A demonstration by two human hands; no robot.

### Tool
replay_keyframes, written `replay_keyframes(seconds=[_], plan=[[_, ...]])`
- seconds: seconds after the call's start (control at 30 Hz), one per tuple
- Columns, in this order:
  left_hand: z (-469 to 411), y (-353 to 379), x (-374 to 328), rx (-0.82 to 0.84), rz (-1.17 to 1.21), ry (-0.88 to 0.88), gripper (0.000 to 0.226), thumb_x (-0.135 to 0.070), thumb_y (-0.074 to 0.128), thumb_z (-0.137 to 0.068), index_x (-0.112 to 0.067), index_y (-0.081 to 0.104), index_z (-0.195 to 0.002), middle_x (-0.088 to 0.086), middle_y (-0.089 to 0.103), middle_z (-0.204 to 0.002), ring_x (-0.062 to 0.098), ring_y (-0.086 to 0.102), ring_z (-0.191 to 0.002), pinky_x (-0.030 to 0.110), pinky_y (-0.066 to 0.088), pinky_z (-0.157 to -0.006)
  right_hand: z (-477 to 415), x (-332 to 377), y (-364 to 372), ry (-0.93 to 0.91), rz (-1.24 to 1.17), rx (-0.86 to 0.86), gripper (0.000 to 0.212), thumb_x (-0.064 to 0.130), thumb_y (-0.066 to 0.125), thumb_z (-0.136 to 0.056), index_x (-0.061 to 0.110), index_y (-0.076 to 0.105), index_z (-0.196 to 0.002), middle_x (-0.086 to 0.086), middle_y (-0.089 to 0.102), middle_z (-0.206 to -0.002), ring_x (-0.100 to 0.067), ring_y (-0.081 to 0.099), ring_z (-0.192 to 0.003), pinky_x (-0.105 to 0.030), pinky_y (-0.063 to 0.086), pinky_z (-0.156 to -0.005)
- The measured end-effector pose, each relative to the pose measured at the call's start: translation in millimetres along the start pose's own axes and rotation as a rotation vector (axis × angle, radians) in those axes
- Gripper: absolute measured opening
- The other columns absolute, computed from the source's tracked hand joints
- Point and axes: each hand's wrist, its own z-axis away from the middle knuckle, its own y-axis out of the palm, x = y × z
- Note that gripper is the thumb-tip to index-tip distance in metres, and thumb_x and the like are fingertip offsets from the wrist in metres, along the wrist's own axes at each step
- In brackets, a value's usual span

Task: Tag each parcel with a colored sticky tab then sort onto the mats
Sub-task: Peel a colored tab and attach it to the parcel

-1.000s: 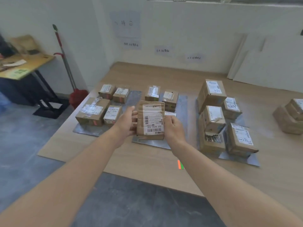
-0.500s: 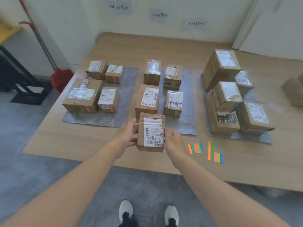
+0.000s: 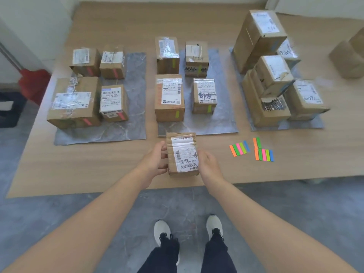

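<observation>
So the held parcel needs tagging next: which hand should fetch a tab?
Probably the right hand: the tabs lie on its side of the parcel; the left hand can hold the parcel.

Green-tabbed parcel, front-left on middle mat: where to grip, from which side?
From above, probably: grip across its two long sides. The parcel lies flat, label up, with a gap to the neighbour parcel at right and bare table at left; its front carries the green tab.

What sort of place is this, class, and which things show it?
Probably a makeshift parcel-sorting area: labelled cardboard parcels grouped on grey mats over a wooden surface, with coloured sticky tabs laid out nearby.
</observation>
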Motion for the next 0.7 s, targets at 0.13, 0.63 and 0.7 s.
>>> replay_keyframes(seconds=[0.13, 0.63, 0.7], plan=[[-5.6, 1.9, 6.8, 0.015, -0.002, 0.018, 0.037, -0.045, 0.035, -0.104, -0.022, 0.057, -0.123, -0.001, 0.065, -0.108, 0.024, 0.066, -0.097, 0.039, 0.051, -0.097, -3.9, -11.7, 1.1, -0.008, -0.045, 0.037, 0.035, 0.030, 0.039, -0.104, 0.016, 0.071, -0.103, -0.001, 0.075, -0.102, -0.010, 0.063, -0.089, -0.028, 0.045, -0.077], [11.3, 24.9, -45.2, -0.083, -0.110, 0.259, 0.024, -0.037, 0.039, -0.101, -0.025, 0.059, -0.094, 0.000, 0.059, -0.101, 0.021, 0.057, -0.098, 0.047, 0.045, -0.103, -9.4, -1.4, -48.6, -0.008, -0.073, -0.048, 0.045, 0.032, 0.042, -0.103, 0.019, 0.056, -0.144, 0.008, 0.058, -0.138, -0.017, 0.055, -0.130, -0.046, 0.043, -0.115], [15.3, 37.8, -54.3, -0.079, -0.128, 0.277, 0.027, -0.036, 0.039, -0.101, -0.024, 0.062, -0.108, -0.004, 0.060, -0.112, 0.018, 0.057, -0.109, 0.048, 0.046, -0.105, -10.8, -0.3, -63.4, -0.023, -0.080, -0.050, 0.039, 0.029, 0.042, -0.104, 0.020, 0.058, -0.138, 0.012, 0.063, -0.118, -0.013, 0.061, -0.113, -0.045, 0.049, -0.108]])
